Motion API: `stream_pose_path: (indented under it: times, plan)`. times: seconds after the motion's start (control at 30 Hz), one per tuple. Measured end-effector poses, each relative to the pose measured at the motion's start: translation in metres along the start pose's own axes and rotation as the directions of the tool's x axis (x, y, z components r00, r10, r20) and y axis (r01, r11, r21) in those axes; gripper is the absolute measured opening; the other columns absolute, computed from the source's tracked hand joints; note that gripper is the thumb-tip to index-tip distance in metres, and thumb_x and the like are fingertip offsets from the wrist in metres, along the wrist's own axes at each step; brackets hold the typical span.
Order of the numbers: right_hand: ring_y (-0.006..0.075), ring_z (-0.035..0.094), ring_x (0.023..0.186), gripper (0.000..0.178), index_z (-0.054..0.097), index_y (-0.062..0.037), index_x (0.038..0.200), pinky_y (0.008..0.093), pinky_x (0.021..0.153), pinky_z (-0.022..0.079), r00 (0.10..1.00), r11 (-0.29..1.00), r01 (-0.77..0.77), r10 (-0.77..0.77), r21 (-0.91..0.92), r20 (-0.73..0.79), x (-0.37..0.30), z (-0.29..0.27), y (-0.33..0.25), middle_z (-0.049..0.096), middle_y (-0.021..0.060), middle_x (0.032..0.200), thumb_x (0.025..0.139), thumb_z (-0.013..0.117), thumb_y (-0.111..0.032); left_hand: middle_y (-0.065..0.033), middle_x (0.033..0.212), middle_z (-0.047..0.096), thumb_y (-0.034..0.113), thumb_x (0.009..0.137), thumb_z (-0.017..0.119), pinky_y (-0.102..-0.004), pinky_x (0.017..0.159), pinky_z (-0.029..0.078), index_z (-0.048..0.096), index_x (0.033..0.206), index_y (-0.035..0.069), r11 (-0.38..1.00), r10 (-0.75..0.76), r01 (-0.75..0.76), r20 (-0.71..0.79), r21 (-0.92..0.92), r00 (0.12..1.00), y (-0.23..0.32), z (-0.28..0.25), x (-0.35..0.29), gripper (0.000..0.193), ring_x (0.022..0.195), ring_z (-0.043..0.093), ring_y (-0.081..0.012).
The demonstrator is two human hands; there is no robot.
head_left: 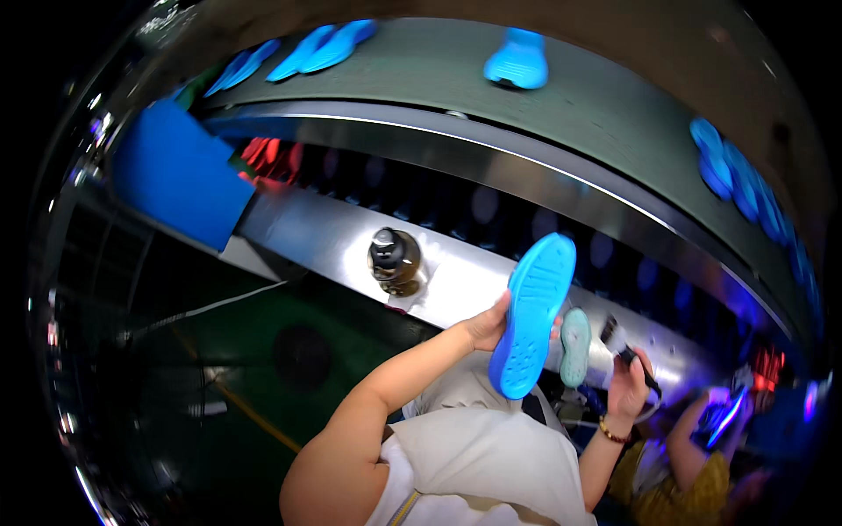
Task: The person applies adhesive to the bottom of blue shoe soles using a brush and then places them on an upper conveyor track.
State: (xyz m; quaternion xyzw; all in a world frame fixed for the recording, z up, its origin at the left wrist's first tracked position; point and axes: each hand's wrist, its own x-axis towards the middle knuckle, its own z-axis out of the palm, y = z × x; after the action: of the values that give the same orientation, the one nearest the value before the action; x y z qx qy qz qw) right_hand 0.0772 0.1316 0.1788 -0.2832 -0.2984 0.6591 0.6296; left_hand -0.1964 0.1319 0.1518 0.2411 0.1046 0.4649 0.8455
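Note:
A bright blue shoe sole (537, 316) is gripped along its side by my left hand (487, 328), its inner face with ridges and small holes turned up. My right hand (628, 386) is closed round the black handle of a brush (617, 337), whose bristles point up and left, apart from the sole. Between the two, a pale green sole (575, 347) lies at the metal bench. Left of the blue sole, a dark-capped bottle (393, 256) with brownish liquid stands on the bench.
Beyond the steel bench (329, 235) runs a raised green conveyor belt (421, 66). It carries several blue soles (517, 61), bunched at the right. A blue panel (180, 175) stands at the left. Another person (684, 465) in yellow works at lower right.

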Motion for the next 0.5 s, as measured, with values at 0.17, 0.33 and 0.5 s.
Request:
stream_pose_path:
  times: [0.17,0.33,0.5]
  plan:
    - [0.0197,0.058,0.082,0.022,0.056,0.0071,0.098,0.0296,0.078,0.047,1.0,0.99,-0.019,0.017,-0.136,-0.014,0.012,0.052,0.003,0.06,0.0144,0.091,0.078,0.055,-0.002,-0.0191,0.124,0.042,0.084,0.061,0.011,-0.046,0.091,0.038,0.026,0.133,0.01,0.96,-0.09,0.078,-0.034,-0.269,0.995,-0.005,0.057,0.031,0.104,0.109,0.046,-0.0343]
    - [0.0139,0.058,0.076,0.022,0.058,0.0054,0.097,0.0235,0.071,0.046,0.993,0.991,-0.086,0.077,-0.102,-0.087,0.021,0.052,-0.004,0.061,0.0109,0.088,0.077,0.058,-0.004,-0.0223,0.114,0.049,0.083,0.06,-0.001,-0.0465,0.087,0.041,0.03,0.131,0.009,0.965,-0.173,0.139,-0.14,-0.22,0.975,-0.019,0.076,0.045,0.107,0.098,0.053,-0.0354]
    - [0.0111,0.056,0.076,0.022,0.059,0.0035,0.097,0.0222,0.069,0.045,0.992,0.982,-0.041,0.019,-0.184,-0.125,0.031,0.055,-0.012,0.061,0.0084,0.086,0.077,0.06,-0.005,-0.0218,0.11,0.051,0.079,0.067,0.0,-0.0459,0.085,0.042,0.033,0.129,0.008,0.956,-0.221,0.187,-0.138,-0.225,0.965,-0.026,0.08,0.05,0.1,0.095,0.054,-0.0339]
